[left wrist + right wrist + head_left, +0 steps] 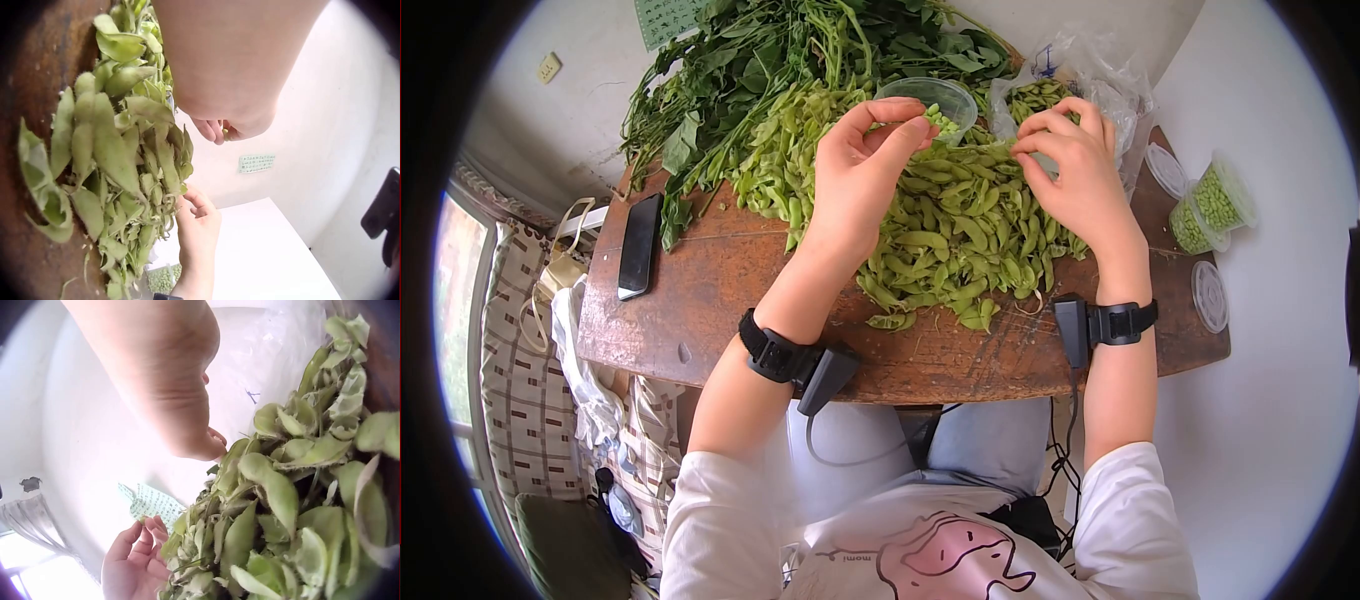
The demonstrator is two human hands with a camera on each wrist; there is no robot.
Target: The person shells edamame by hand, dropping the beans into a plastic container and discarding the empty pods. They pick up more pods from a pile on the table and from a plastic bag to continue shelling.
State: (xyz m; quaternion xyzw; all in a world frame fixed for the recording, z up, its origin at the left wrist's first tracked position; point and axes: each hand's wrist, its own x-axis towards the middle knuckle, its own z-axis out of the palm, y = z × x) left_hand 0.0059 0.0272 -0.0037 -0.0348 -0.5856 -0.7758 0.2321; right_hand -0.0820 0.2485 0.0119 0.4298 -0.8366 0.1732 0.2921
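My left hand (858,170) is raised over the pod pile, in front of a clear plastic bowl (969,105) with shelled green beans (941,121) in it. Its thumb and fingertips pinch a small green bean (225,132), seen in the left wrist view. My right hand (1082,165) is bent down at the far right of the heap of green soybean pods (960,225), fingertips right at the pods. I cannot tell whether its fingertips grip a pod. In the right wrist view pods (272,487) partly hide those fingertips.
Leafy stalks (770,60) pile up at the back left. A clear plastic bag (1100,75) lies at the back right. Tubs of shelled beans (1218,200) and round lids (1210,297) are at the right edge. A phone (639,246) lies on the wooden table (730,310).
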